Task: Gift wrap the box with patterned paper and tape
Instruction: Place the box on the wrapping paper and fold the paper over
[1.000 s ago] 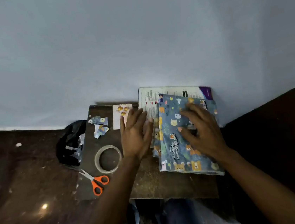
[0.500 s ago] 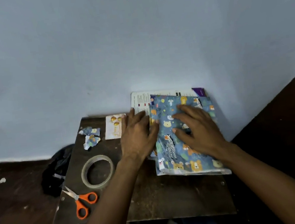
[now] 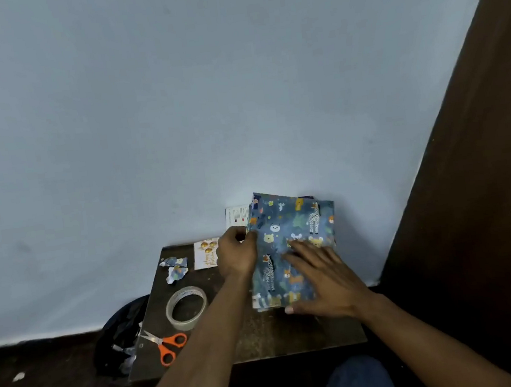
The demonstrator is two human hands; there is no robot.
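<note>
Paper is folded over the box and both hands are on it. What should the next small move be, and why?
Probably reach the left hand for the tape roll: the patterned paper lies over the box, pressed flat by the right hand, with no tape visible.

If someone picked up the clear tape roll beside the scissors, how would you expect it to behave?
The tape roll is a thin, hollow ring lying flat on the table, so it is probably light and stable as it lies. Set on edge, it would likely roll. Its glossy clear surface may feel slick; gripping through the open centre seems safest.
</note>
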